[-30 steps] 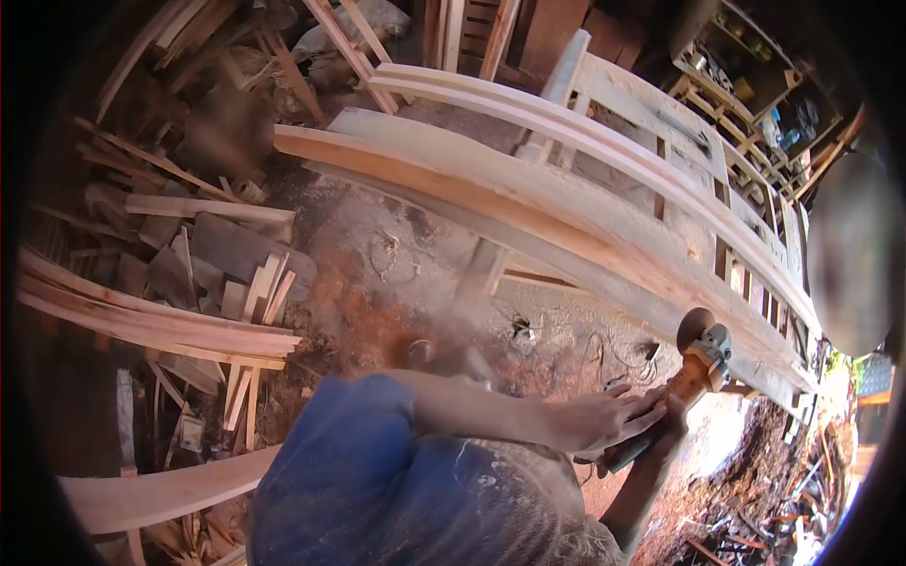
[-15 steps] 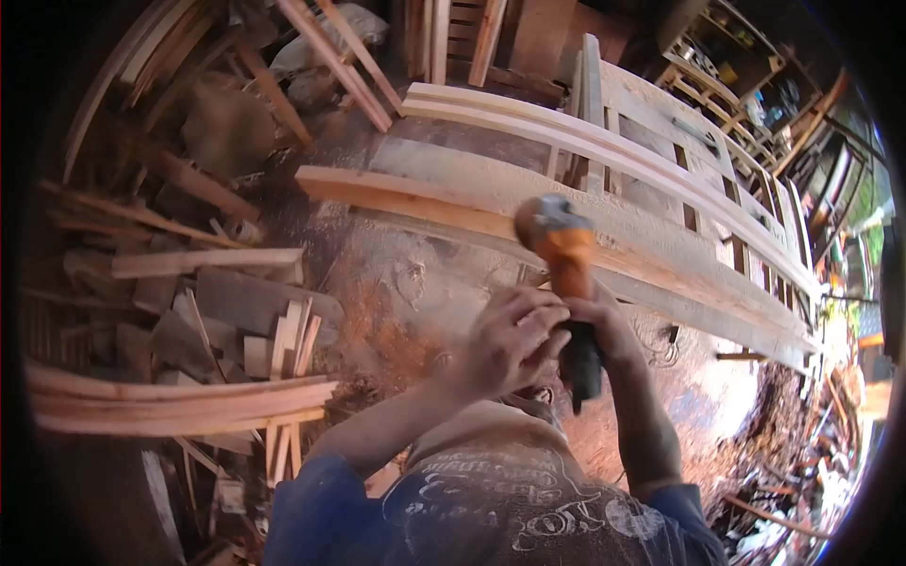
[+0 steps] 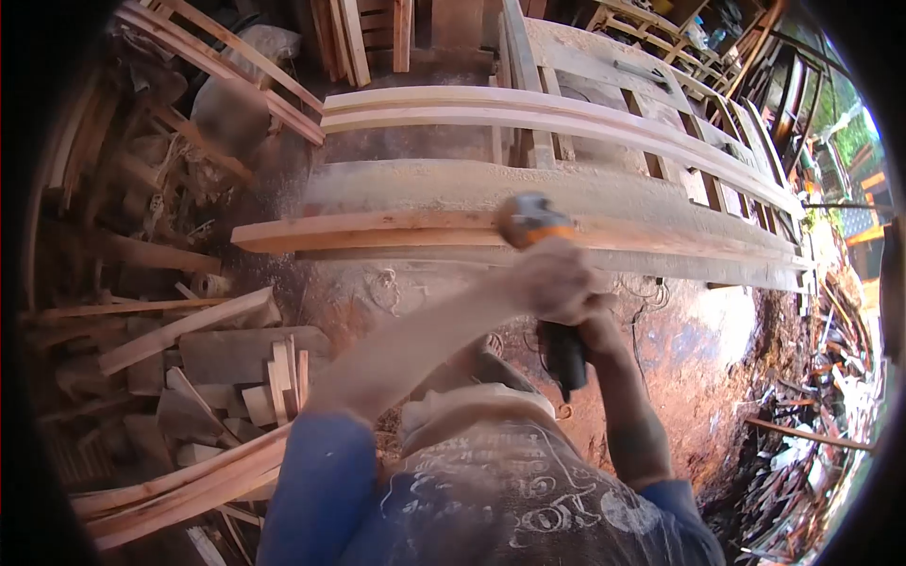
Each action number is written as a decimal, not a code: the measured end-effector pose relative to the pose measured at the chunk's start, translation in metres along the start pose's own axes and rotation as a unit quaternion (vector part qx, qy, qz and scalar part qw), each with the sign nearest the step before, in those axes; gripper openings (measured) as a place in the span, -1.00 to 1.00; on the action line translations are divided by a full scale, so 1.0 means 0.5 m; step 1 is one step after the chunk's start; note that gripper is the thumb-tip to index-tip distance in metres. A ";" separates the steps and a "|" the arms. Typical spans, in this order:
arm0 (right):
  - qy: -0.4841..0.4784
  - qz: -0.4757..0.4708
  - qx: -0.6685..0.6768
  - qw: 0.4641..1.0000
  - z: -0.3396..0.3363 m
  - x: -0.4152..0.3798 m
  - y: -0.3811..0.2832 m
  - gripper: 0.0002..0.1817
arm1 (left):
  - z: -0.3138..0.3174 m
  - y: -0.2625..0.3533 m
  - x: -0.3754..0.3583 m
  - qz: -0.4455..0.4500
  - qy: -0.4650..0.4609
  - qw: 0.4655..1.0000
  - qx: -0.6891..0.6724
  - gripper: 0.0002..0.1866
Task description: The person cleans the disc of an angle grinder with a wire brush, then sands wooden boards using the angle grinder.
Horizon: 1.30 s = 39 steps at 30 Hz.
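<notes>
Both hands clenched on orange grinder [image 3: 536, 223]: left hand [image 3: 557, 280] over top, right hand [image 3: 596, 325] lower on handle. Grinder swung from far right to plank [image 3: 377, 229] middle; disc now near plank edge, contact unclear.

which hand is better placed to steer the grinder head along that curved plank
Left, probably. The left hand wraps the front of the grinder nearest its head, right over the curved plank. The right hand sits further back on the dark rear grip.
</notes>
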State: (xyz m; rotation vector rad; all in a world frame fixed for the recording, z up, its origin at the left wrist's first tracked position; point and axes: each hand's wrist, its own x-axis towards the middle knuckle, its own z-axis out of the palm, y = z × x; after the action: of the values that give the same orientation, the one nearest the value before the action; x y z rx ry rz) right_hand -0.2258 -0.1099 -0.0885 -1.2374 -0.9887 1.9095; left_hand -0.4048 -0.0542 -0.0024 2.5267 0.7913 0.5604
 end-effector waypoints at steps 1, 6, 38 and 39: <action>0.043 0.031 0.004 0.999 -0.021 -0.027 -0.032 -0.44 | 0.043 -0.004 0.050 0.063 0.053 0.996 -0.028 -0.70; 0.184 0.064 0.042 0.980 -0.147 -0.110 -0.095 -0.33 | 0.112 0.022 0.250 0.181 0.054 0.982 -0.023 -0.68; -0.189 0.075 -0.222 0.954 0.881 0.265 -0.059 -0.66 | -0.427 -0.319 -0.690 -0.135 0.161 0.962 0.174 -0.90; -0.182 0.071 -0.242 0.950 0.873 0.258 -0.067 -0.64 | -0.423 -0.319 -0.684 -0.129 0.155 0.964 0.171 -0.92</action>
State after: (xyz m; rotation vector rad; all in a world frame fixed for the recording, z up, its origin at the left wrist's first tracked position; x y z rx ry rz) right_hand -0.6728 -0.0920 0.0008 -1.2642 -1.6828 2.1299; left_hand -0.8362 -0.0844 0.0069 2.6085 1.4168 0.7986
